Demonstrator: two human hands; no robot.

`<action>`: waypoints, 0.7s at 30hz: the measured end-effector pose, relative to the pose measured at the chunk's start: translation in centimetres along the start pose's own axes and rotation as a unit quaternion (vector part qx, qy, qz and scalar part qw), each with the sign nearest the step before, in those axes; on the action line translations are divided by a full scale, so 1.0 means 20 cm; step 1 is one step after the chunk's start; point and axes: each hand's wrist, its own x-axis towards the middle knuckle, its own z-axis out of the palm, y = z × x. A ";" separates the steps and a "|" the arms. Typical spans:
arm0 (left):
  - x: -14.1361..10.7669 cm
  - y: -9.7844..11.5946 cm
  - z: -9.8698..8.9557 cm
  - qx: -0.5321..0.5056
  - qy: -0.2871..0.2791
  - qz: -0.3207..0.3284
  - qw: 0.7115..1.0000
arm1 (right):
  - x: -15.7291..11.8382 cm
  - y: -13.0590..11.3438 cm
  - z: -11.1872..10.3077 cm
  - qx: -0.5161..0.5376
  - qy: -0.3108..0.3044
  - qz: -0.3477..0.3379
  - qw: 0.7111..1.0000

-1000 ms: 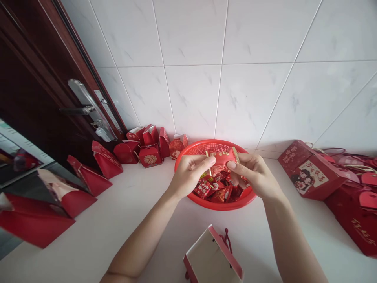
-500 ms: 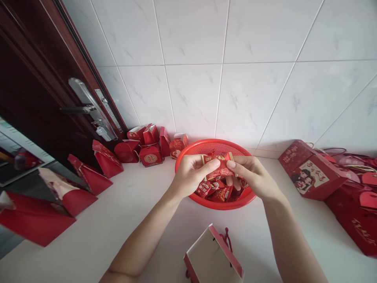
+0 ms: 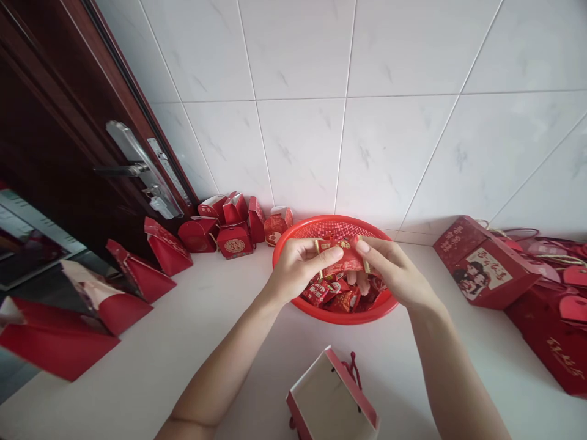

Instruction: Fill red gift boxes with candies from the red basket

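A wrapped candy (image 3: 342, 261), red with gold print and gold crimped ends, is held flat above a red plastic basket (image 3: 339, 319). My left hand (image 3: 298, 272) pinches its left side, thumb on top. My right hand (image 3: 397, 269) grips the right end, its thumb at the upper corner and some fingers showing below the wrapper. More red wrapped candies (image 3: 321, 292) lie in the basket beneath. Nearer to me, between my forearms, an open box (image 3: 332, 397) with a pale inside and dark red cords rests on the white table.
Small red gift boxes (image 3: 235, 240) cluster by the tiled wall. A row of red paper boxes (image 3: 121, 275) runs along the left edge, beside a dark door with a metal handle (image 3: 132, 168). On the right stand larger red boxes (image 3: 486, 263) with cords.
The thumb of my right hand has shifted up and outward on the candy, and more of the wrapper's right end shows. The basket and boxes stay in place.
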 end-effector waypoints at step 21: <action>0.18 -0.18 -0.44 0.526 -0.201 -0.090 0.821 | 0.04 0.05 -0.05 0.030 0.058 -0.026 0.998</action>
